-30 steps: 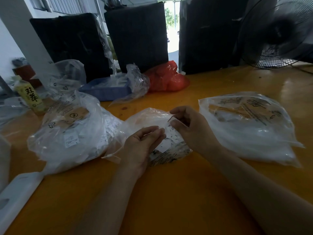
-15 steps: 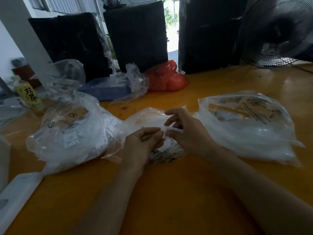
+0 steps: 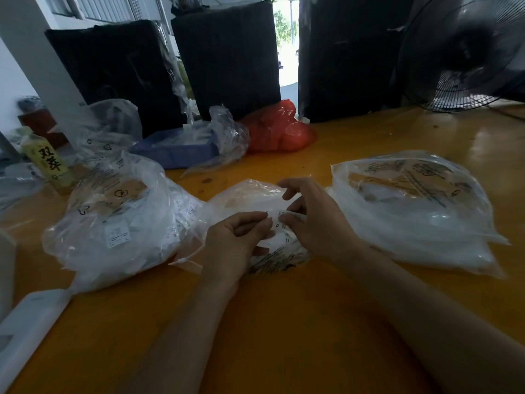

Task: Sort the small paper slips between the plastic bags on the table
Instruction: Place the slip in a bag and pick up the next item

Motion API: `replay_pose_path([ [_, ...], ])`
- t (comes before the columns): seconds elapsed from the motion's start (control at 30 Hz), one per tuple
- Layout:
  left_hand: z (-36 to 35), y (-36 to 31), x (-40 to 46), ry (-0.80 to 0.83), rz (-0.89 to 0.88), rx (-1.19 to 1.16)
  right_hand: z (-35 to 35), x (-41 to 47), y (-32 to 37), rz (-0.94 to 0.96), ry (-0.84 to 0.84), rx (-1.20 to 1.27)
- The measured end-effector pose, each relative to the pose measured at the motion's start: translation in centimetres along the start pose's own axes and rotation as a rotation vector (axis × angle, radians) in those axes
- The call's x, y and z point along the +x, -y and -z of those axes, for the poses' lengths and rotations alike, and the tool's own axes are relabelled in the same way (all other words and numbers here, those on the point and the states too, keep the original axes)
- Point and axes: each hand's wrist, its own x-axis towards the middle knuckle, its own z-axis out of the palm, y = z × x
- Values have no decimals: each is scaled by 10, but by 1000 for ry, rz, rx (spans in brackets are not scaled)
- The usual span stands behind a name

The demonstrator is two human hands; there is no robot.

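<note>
Head view: a small paper slip [image 3: 277,223] is pinched between both hands above the middle plastic bag [image 3: 250,194], near the front centre of the table [image 3: 284,322]. The left hand [image 3: 235,240] is curled, its thumb and forefinger closed on the slip's left edge; the right hand [image 3: 312,220] is half closed, its thumb and forefinger nipping the right edge while the other fingers are spread above. More printed slips can be made out inside the middle bag under the hands.

The slip is judged to be very light, thin and limp; it would be bent or creased easily and could be lifted by the draught of the fan [image 3: 468,52] at the far right. A fingertip pinch at an edge or corner is thought best, since a flat grasp would crumple it. The bags are soft, slick film and would slide or collapse if pulled, so the mouth is better held open than tugged.

The slip's long axis cannot be told for certain; it appears stretched left to right between the hands, printed face up, with a size mark visible. A fuller left bag [image 3: 113,223] and a flatter right bag [image 3: 412,209] lie on either side, each well within reach.
</note>
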Motion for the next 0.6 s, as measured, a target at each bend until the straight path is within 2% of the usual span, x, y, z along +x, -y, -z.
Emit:
replay_pose_path([
  [0.17, 0, 0, 1, -4, 0, 13, 1, 2, -3, -10, -48, -21],
  [0.43, 2, 3, 2, -14, 1, 69, -3, 1, 0, 6, 135, -34],
  [0.53, 2, 3, 3, -8, 13, 46, -2, 0, 5, -7, 110, 16],
  [0.6, 1, 2, 5, -45, 41, -6, -2, -1, 6, -89, 29, 35],
])
